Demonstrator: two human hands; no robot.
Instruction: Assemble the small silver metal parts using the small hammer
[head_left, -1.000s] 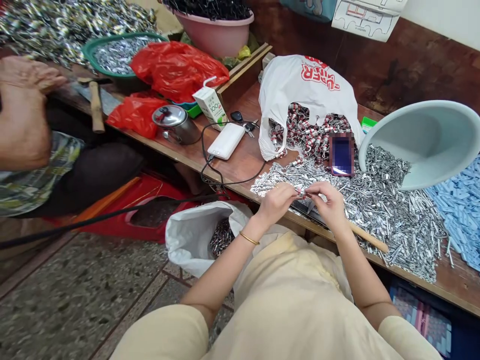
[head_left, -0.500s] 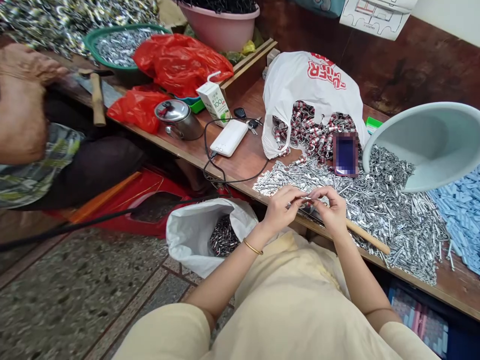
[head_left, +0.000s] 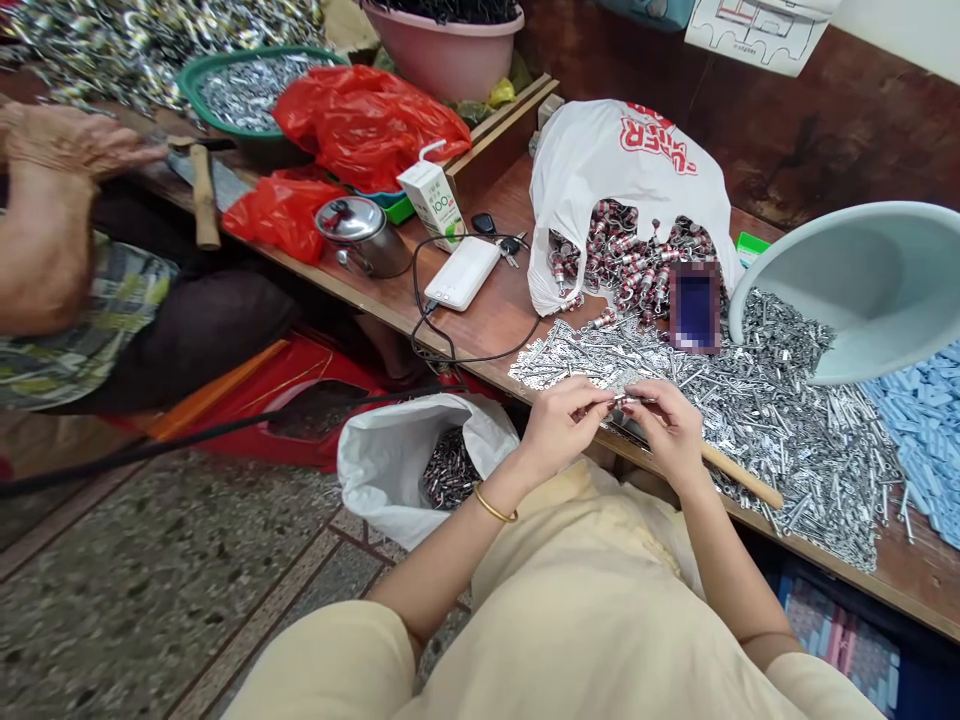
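My left hand [head_left: 564, 428] and my right hand [head_left: 669, 432] meet over the table's front edge. Pinched between the fingertips of both is a small metal piece with dark red on it [head_left: 624, 401]; its exact kind is too small to make out. Beyond the fingers spreads a heap of small silvery metal parts [head_left: 795, 470]. A wooden handle [head_left: 742, 476] sticks out beside my right wrist, its other end hidden behind the hand. Red-and-silver metal pieces with rings [head_left: 626, 262] spill from a white plastic bag [head_left: 630, 165] farther back.
A tilted grey basin [head_left: 862, 290] and blue strips [head_left: 922, 430] lie right. A power bank [head_left: 463, 273], metal mug [head_left: 364, 238] and drink carton [head_left: 433, 205] stand left. Below the table edge sits an open white sack [head_left: 375, 480]. A co-worker's hand [head_left: 82, 140] is near a hammer [head_left: 204, 195].
My fingertips have drawn slightly apart, so more of the small piece shows between them. The co-worker's hand has come further into view at the left.
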